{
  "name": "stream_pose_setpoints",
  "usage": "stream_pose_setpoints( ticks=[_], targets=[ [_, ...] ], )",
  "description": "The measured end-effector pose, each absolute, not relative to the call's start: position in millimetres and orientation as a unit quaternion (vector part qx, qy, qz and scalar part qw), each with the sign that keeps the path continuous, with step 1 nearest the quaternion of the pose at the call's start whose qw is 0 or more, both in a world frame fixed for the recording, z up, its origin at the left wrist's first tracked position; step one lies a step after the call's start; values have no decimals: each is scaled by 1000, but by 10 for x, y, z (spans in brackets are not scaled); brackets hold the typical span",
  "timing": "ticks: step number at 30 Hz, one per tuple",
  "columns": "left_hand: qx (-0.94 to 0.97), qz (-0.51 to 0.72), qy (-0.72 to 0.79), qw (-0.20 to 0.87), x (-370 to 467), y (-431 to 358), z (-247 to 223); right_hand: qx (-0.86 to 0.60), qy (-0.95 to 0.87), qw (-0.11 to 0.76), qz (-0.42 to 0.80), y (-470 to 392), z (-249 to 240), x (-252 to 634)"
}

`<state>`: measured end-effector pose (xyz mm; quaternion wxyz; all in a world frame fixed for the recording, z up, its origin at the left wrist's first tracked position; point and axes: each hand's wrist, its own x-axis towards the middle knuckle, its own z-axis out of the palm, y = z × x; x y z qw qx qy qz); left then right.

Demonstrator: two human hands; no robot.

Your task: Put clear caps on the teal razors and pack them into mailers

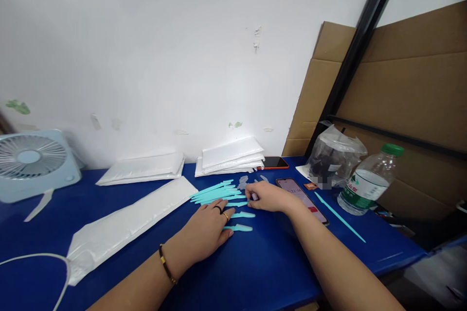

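My left hand point(208, 226) lies palm down with its fingers stretched over several turquoise eyebrow razors point(215, 193). Most of these razors form a fanned pile; a few lie spread apart, including one razor point(241, 228) by my left thumb. My right hand point(265, 196) is closed in a pinch at the end of one razor point(237, 204), with a small translucent cap point(254, 196) showing between its fingers. Loose clear caps point(243, 181) lie just beyond that hand. My right fingertips are partly hidden.
Stacked white padded envelopes point(231, 154) stand by the wall, and a long white envelope point(131, 226) lies to the left. A fan point(36, 163) is far left. On the right are a lit phone point(302, 199), a single turquoise razor point(339, 216), a plastic-bagged cup point(333, 155) and a bottle point(368, 182).
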<state>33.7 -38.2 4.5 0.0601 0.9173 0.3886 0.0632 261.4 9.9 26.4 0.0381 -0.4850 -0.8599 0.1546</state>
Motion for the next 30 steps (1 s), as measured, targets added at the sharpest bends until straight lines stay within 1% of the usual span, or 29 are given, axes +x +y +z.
stream_pose_setpoints(
  ticks=[30],
  targets=[
    [918,65,386,57,340,-379,34,-479,-865,39,145,111,236,2620]
  ],
)
